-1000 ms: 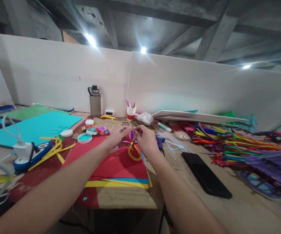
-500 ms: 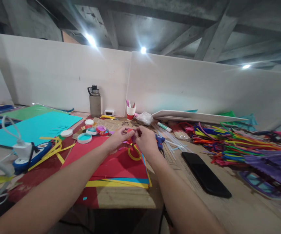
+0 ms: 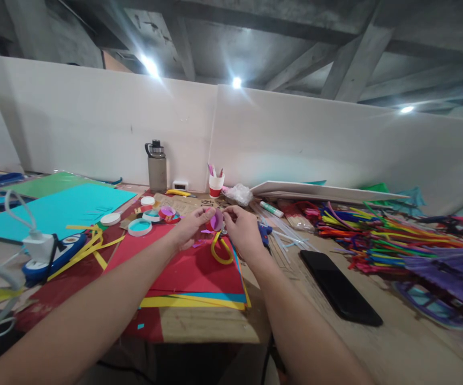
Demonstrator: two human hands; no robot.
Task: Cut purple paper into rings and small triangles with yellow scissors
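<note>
My left hand point(image 3: 191, 229) is closed on a small purple paper ring point(image 3: 216, 220) with some red on it, its round opening facing to the right. Close by the ring's right edge, the fingers of my right hand point(image 3: 242, 231) are pinched together; whatever lies between them is too small to make out. Below the hands, scissors with a yellow handle point(image 3: 222, 261) rest on a stack of red paper point(image 3: 175, 272). Purple scraps lie on the red sheet. Left of my hands stand a red and purple paper ring point(image 3: 167, 214) and a white ring with turquoise inside point(image 3: 139, 227).
A black phone point(image 3: 339, 289) lies to the right, with coloured pipe cleaners point(image 3: 376, 235) beyond it. A blue glue gun point(image 3: 265, 233) is beside my right hand. At the back stand a bottle point(image 3: 157, 172) and a paper cup point(image 3: 216, 187). Yellow strips point(image 3: 78, 254) lie left.
The paper ring in my left hand has turned, so its purple inside now shows. My right fingers have shifted slightly to the right, off the front of the ring.
</note>
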